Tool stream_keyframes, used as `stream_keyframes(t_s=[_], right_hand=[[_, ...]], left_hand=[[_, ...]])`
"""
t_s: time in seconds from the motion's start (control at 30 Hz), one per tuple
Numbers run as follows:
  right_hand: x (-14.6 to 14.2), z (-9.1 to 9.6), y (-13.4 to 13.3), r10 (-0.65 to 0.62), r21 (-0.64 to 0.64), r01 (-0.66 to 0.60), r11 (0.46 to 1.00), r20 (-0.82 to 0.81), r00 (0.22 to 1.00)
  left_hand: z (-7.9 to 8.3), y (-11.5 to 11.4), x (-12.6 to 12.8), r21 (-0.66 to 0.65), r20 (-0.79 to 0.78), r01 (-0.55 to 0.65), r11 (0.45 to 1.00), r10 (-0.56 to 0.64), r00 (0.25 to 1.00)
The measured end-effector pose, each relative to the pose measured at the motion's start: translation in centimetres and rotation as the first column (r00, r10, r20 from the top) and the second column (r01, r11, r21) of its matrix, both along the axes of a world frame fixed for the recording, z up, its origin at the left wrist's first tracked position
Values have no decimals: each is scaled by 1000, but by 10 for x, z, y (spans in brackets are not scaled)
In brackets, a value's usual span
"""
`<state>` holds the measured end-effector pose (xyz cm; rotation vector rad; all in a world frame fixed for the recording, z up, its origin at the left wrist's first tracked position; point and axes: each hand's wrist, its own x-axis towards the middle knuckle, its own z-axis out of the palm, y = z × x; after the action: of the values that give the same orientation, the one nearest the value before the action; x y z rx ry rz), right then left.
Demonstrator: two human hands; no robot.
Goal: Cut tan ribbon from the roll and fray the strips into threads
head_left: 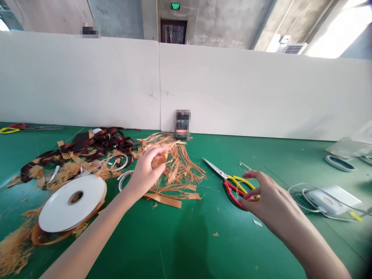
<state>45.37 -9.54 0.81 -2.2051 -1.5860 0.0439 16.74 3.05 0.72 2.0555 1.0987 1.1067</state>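
**Left forearm** point(90, 236): reaching in from the lower left, with the wrist lifted above the table.

**Left hand** point(144, 171): curling inward, its grip narrow and holding a small wad of orange fibre point(160, 159) against the fingers, just above the loose strands.

**Right forearm** point(308, 244): rising from the lower right corner and angling in toward the middle of the table.

**Right hand** point(271, 199): hovering over the scissors, its grip partly open, with the fingers point(252, 175) curving downward. I cannot tell whether they are touching the handles.

**Red-and-yellow-handled scissors** point(232, 186): lying on the table between the hands' reach, steel blades pointing up and left toward the strands, handles beneath the right fingertips.

**Frayed orange strands** point(177, 166): spreading in a loose heap under and beside the left hand, with flat tan strips point(164, 200) lying along the lower edge.

**White tape roll** point(72, 203): lying on its side at the left, resting on an orange band, near two coiled white rings point(124, 180).

**Dark brown ribbon** point(99, 143): tangling in a heap behind the roll.

**Green table** point(203, 248): carrying everything, and running back to a white partition point(232, 89); a white device with looped cable point(328, 199) is sitting at the right.
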Motion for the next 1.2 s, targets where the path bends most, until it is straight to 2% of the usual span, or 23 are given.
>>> stream_keyframes(t_s=[0.07, 0.1, 0.13, 0.2, 0.27, 0.37, 0.47, 0.57, 0.63, 0.7, 0.77, 0.83, 1.0, 1.07, 1.2], right_hand=[[-21, 21, 9, 30, 138, -48, 989, 130, 991], [-31, 33, 13, 73, 167, -100, 981, 160, 984], [-39, 43, 16, 122, 196, -148, 969, 135, 983], [-53, 60, 24, 237, 261, -221, 940, -32, 971], [-64, 69, 32, 284, 378, -195, 905, -194, 939], [-75, 69, 39, 275, 462, -126, 878, -270, 923], [-80, 64, 41, 236, 418, -99, 903, -290, 927], [-79, 62, 42, 238, 373, -129, 919, -262, 935], [-77, 63, 45, 249, 432, -166, 887, -144, 958], [-74, 65, 49, 297, 504, -250, 827, -14, 955], [-73, 66, 54, 422, 502, -388, 773, 51, 905], [-72, 65, 58, 550, 447, -512, 734, 52, 834], [-72, 60, 61, 710, 402, -658, 637, 26, 704], [-72, 59, 61, 736, 398, -674, 623, -4, 677], [-72, 63, 60, 717, 376, -645, 665, -83, 692]], left_hand=[[13, -5, 6, -98, 142, 86, 991, -72, 987], [20, -8, 9, -128, 198, 110, 986, -84, 977], [26, -11, 12, -152, 240, 126, 980, -87, 967], [36, -16, 17, -187, 303, 138, 973, -76, 950], [43, -18, 21, -216, 359, 149, 965, -63, 931], [47, -18, 25, -258, 426, 169, 951, -45, 904], [45, -16, 27, -312, 439, 162, 936, -9, 899], [45, -17, 27, -354, 420, 164, 921, 0, 907], [48, -20, 27, -365, 406, 166, 916, -3, 914], [53, -24, 26, -393, 394, 158, 906, 11, 919], [58, -29, 25, -438, 388, 160, 885, 26, 921], [61, -32, 23, -476, 382, 188, 859, 9, 924], [56, -34, 19, -487, 371, 293, 823, -109, 922], [57, -37, 21, -523, 374, 289, 802, -89, 923], [65, -45, 25, -597, 356, 233, 768, -6, 934]])
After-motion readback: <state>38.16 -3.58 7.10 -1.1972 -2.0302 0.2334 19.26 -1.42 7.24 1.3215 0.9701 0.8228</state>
